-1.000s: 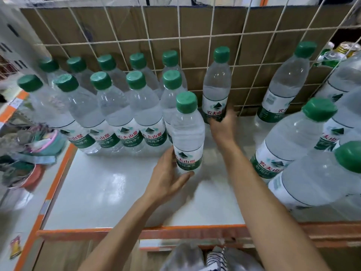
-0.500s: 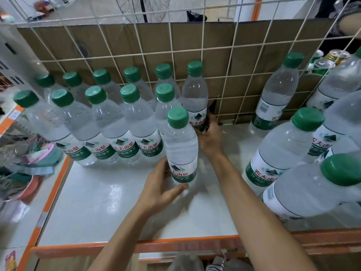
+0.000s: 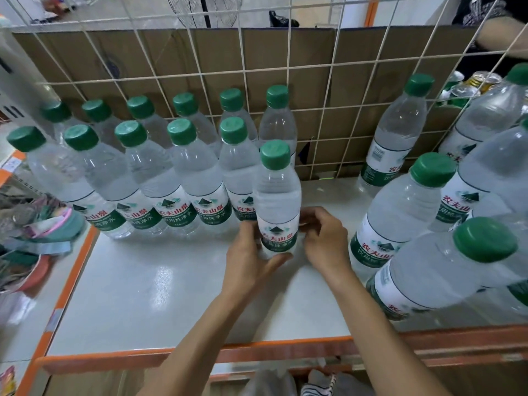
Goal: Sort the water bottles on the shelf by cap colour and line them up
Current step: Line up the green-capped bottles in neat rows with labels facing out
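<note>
Clear water bottles with green caps stand on a white shelf. Two rows line up at the back left: a back row ending in a bottle against the wire grid, and a front row of several. One bottle stands at the front row's right end, slightly forward. My left hand grips its base from the left, thumb across the front. My right hand curls its fingers against the bottle's right side at the label. A loose group of bottles stands at the right.
A white wire grid backed by cardboard closes the shelf's rear. An orange rim edges the front and left. Cans sit beyond the grid at upper right, near another person's arm. Mixed goods lie on the left.
My right hand slid a back bottle left to the end of the back row, let go, and came forward to the front bottle. My left hand stayed on that bottle.
</note>
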